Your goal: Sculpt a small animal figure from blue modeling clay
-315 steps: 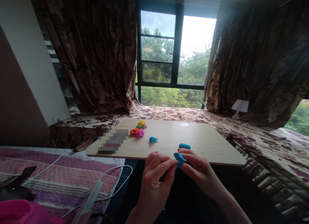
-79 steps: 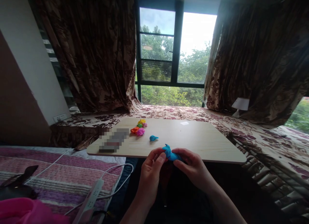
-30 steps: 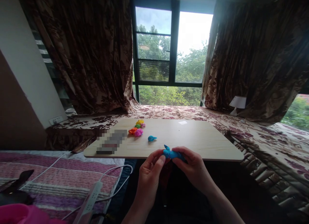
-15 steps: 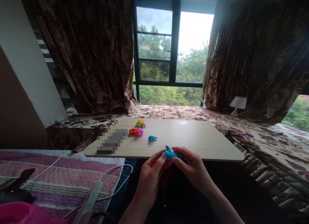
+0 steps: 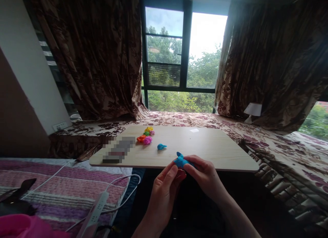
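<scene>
While the pale wooden table [image 5: 207, 147] spreads below the window [image 5: 179, 53], the left hand [image 5: 164, 183] and right hand [image 5: 205, 169] meet at its near edge, both gripping the blue shaped piece [image 5: 180, 160] between their fingertips. Beyond them on the tabletop, left of centre, sit the orange lump [image 5: 141, 139] and magenta lump [image 5: 148, 140], touching, then a smaller blue piece [image 5: 161, 147], apart from them.

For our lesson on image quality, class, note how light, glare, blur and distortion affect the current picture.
Head view: bright window washed out at upper right, curtains dark; pale glare patch on the tabletop; wide-angle stretching towards the edges; blocky pixelation hides an item at the tabletop's left; fine detail on the blue piece between the fingers is soft.
</scene>
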The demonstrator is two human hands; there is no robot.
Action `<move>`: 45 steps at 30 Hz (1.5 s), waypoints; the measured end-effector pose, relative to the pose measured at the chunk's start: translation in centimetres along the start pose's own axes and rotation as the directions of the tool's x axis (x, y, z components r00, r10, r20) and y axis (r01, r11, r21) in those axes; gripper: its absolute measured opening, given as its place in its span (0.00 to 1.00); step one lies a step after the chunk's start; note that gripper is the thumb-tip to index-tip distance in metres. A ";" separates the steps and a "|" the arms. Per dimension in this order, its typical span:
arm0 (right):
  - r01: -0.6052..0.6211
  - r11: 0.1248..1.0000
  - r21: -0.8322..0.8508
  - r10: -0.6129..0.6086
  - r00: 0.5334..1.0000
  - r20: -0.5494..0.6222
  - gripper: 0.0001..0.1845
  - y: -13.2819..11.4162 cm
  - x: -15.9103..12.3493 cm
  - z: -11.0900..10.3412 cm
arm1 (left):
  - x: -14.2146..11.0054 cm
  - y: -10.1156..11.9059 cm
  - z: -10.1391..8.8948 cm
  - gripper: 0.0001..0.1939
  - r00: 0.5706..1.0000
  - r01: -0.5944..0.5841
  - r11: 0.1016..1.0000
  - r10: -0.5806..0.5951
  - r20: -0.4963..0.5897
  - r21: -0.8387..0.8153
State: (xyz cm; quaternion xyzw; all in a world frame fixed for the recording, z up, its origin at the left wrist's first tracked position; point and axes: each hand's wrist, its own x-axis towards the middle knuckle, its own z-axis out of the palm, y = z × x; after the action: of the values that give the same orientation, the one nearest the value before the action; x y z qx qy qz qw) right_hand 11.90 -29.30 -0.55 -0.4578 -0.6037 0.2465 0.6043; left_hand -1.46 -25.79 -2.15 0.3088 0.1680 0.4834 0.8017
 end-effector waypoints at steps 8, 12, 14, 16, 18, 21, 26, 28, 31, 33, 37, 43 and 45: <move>0.001 1.000 0.016 -0.001 1.000 -0.002 0.09 0.2 0.0 0.2 | 0.6 0.1 -0.4 0.08 0.989 0.148 0.976 -0.145 0.027 -0.158; 0.000 0.999 0.036 0.000 1.000 -0.008 0.08 0.2 0.0 0.5 | 0.6 0.0 -0.4 0.07 0.986 0.164 0.965 -0.161 0.031 -0.205; 0.004 0.998 0.058 -0.003 1.000 -0.010 0.08 0.2 -0.1 0.6 | 0.5 0.0 -0.3 0.07 0.988 0.152 0.964 -0.150 0.024 -0.218; 0.011 0.996 0.085 -0.011 1.000 -0.006 0.08 0.2 -0.2 0.7 | 0.5 -0.1 -0.3 0.07 0.991 0.135 0.964 -0.134 0.020 -0.229; 0.010 0.994 0.110 -0.010 1.000 0.003 0.08 0.2 -0.3 0.8 | 0.5 -0.2 -0.3 0.08 0.992 0.123 0.963 -0.123 0.019 -0.241; 0.001 0.992 0.123 -0.002 1.000 0.008 0.08 0.0 -0.4 0.9 | 0.6 -0.3 -0.4 0.07 0.992 0.129 0.958 -0.127 0.023 -0.257; 0.000 0.998 0.065 0.001 1.000 -0.011 0.08 -0.2 -0.3 0.9 | 0.8 -0.4 -0.6 0.07 0.989 0.149 0.961 -0.151 0.010 -0.233; -0.010 0.999 0.040 0.012 1.000 -0.029 0.09 -0.1 -0.2 0.8 | 0.8 -0.4 -0.7 0.07 0.990 0.136 0.971 -0.140 -0.006 -0.195; -0.018 0.999 0.037 0.020 0.999 -0.046 0.09 0.0 -0.1 0.6 | 0.6 -0.4 -0.6 0.09 0.997 0.081 0.987 -0.082 -0.002 -0.139; -0.022 0.999 0.048 0.024 0.999 -0.039 0.09 0.0 -0.1 0.6 | 0.4 -0.5 -0.4 0.10 0.999 0.050 0.992 -0.050 0.004 -0.114; -0.041 0.997 0.065 0.043 0.999 -0.030 0.09 -0.1 -0.2 0.8 | 0.2 -0.6 -0.3 0.10 1.000 0.029 0.996 -0.030 -0.007 -0.082; -0.054 0.993 0.108 0.060 0.997 -0.050 0.08 -0.1 -0.4 1.4 | 0.5 -0.7 -0.1 0.09 0.999 -0.033 0.998 0.033 -0.015 -0.055; -0.046 0.992 0.121 0.055 0.996 -0.074 0.08 0.0 -0.4 1.6 | 0.5 -0.8 -0.1 0.09 0.998 -0.056 0.998 0.055 -0.015 -0.039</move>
State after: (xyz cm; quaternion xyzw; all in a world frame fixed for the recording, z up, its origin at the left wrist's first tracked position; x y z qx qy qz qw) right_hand 10.34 -29.26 -1.04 -0.4452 -0.5522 0.2795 0.6471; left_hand -0.75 -25.62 -2.71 0.2940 0.1552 0.5108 0.7928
